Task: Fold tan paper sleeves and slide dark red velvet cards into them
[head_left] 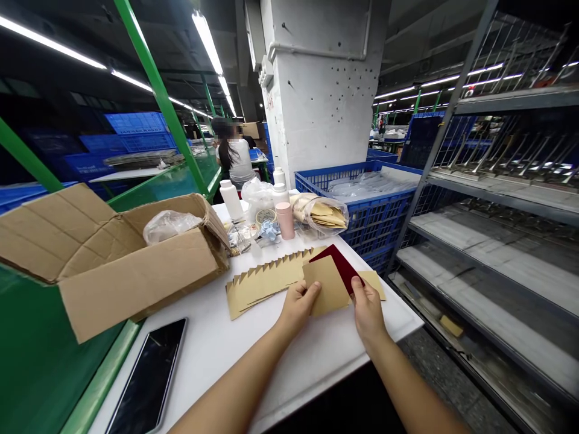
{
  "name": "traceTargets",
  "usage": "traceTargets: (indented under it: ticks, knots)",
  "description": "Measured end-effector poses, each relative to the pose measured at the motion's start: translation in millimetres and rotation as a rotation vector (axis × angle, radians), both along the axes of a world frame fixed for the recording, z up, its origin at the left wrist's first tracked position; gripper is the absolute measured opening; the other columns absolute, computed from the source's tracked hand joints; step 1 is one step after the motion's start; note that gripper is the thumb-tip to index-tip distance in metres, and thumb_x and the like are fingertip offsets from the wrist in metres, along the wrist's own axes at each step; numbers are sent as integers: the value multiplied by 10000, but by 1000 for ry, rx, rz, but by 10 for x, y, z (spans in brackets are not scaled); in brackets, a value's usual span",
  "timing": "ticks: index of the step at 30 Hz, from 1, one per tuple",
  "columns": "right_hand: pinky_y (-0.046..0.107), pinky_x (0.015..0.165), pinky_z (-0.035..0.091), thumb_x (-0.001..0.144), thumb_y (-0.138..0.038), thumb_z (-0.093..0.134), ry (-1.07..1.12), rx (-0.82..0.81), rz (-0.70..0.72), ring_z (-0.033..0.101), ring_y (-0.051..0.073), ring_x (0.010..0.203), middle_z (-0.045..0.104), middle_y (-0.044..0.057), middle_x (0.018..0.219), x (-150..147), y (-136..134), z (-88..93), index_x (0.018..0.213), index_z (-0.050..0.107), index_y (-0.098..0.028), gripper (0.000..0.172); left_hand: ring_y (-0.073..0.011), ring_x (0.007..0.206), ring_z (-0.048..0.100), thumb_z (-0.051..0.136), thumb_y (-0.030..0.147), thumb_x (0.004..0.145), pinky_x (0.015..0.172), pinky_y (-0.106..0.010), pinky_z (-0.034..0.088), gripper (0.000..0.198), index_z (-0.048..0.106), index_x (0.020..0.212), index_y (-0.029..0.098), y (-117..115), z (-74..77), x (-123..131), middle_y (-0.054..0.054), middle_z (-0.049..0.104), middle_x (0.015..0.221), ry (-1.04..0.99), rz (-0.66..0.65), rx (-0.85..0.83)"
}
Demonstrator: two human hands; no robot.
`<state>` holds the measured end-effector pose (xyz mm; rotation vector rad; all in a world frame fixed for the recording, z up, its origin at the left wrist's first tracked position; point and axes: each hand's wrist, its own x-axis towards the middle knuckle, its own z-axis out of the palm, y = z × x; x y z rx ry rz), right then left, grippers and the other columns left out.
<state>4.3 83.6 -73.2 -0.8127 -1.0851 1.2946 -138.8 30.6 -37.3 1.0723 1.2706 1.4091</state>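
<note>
My left hand (298, 304) pinches a small kraft paper envelope (332, 286) with the thumb on its front. Between the thumb and fingers of my right hand (368, 310) is the lower corner of a dark red card (341, 265). The card lies partly behind the envelope, so I cannot tell whether any of it is inside. Just beyond both hands, a fanned row of kraft envelopes (266, 277) overlaps across the white table (235, 355). Another tan paper piece (373, 283) shows beneath and behind my right hand.
An open cardboard box (145, 271) stands at left, near a phone (147, 377). At the back are a pink bottle (284, 220), white bottles (231, 200) and a plastic bag of envelopes (321, 212). A blue crate (375, 226) and metal rack (493, 247) stand right. A person (235, 157) sits ahead.
</note>
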Motion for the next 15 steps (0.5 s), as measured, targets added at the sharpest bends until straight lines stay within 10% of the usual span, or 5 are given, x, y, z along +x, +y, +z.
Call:
traceTargets:
  ticks: [5, 10, 15]
  knots:
    - [424, 912, 465, 914, -382, 364, -192, 208, -423, 571, 255, 1098, 587, 145, 1221, 77, -109, 57, 1265, 502, -149, 443, -126, 520, 479, 646, 573, 669, 445, -210, 335, 452, 602, 660, 123, 55, -36, -50, -22, 560, 592, -26, 84, -39]
    - [592, 1069, 182, 907, -247, 390, -822, 881, -152, 205, 298, 1369, 364, 57, 1444, -67, -290, 128, 1387, 352, -274, 483, -134, 522, 475, 534, 609, 753, 472, -232, 363, 482, 611, 726, 134, 54, -61, -44, -4, 539, 558, -29, 74, 8]
    - [689, 1028, 62, 874, -446, 430, -1025, 940, 2, 64, 368, 1380, 238, 121, 1492, -150, -348, 188, 1452, 175, -199, 678, -182, 643, 549, 506, 607, 785, 582, -276, 435, 484, 634, 802, 141, 33, -45, -15, -24, 583, 598, 45, 49, 80]
